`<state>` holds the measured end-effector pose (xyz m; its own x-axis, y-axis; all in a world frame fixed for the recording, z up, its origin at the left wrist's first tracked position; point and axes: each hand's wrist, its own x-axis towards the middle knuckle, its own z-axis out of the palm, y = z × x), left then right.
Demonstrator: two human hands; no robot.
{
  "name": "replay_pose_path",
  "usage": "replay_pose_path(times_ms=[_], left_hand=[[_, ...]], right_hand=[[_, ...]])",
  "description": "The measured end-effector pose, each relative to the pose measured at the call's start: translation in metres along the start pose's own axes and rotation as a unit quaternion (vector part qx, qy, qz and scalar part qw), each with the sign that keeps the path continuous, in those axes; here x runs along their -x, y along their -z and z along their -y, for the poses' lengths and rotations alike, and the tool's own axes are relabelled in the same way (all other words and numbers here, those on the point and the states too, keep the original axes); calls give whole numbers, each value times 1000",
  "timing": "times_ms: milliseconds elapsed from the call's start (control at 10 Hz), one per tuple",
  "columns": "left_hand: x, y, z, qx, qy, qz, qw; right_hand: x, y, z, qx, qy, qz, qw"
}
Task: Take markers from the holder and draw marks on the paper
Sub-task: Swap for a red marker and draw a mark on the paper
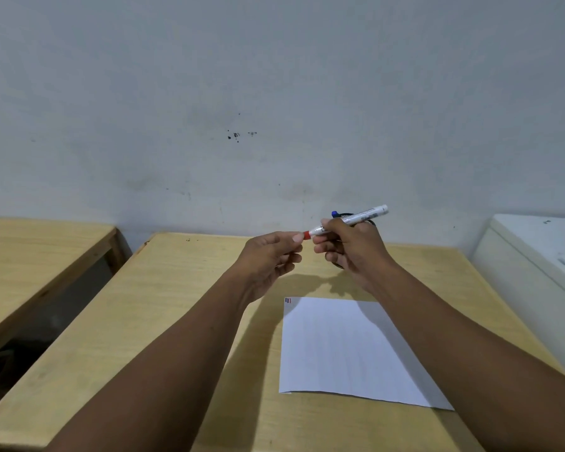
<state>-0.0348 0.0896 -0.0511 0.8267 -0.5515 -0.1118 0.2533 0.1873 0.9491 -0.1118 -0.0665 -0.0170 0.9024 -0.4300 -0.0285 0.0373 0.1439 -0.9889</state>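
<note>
Both hands are raised above the far half of the wooden table (163, 308), almost meeting. The right hand (349, 252) is wrapped around a white marker (356, 218), which lies nearly level, its back end poking up and out to the right past the knuckles. The left hand (271, 256) pinches the marker's red cap (306, 235) between thumb and fingertips, the other fingers loosely curled beneath. Directly behind the right hand sits the holder (371, 220), mostly hidden; only a dark bit of rim and a blue-capped marker (335, 214) peek over the knuckles, so I can't say much about its shape. Nearer, below the hands and partly crossed by the right forearm, the white paper (336, 350) lies flat on the table, with a few short blue and red strokes (288, 300) in its far left corner. A second wooden table (36, 252) stands off to the left, a white cabinet (535, 252) to the right, a scuffed pale wall behind.
</note>
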Motion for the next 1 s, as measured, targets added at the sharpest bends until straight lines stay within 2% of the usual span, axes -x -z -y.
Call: replay_pose_path(times_ms=[200, 300, 400, 500, 600, 800, 1000], left_hand=[[-6, -11, -3, -39, -49, -32, 998], [-9, -13, -8, -77, -84, -55, 992], [-17, -22, -18, -147, -141, -100, 974], [-29, -35, -34, -229, -200, -143, 942], [-40, -47, -46, -315, -242, -155, 904], [-60, -67, -40, -409, -260, -124, 866], [-76, -79, -27, -505, -247, -65, 825]], right_hand=[[-2, -2, -2, -7, 0, 22, 1000], [-7, 2, 7, 28, -38, 36, 998], [-17, 12, 22, 115, -91, 44, 988], [-27, 30, 44, 236, -93, 17, 967], [-35, 53, 69, 330, -55, -27, 942], [-42, 79, 81, 411, -8, -33, 911], [-45, 79, 71, 434, -12, -7, 901]])
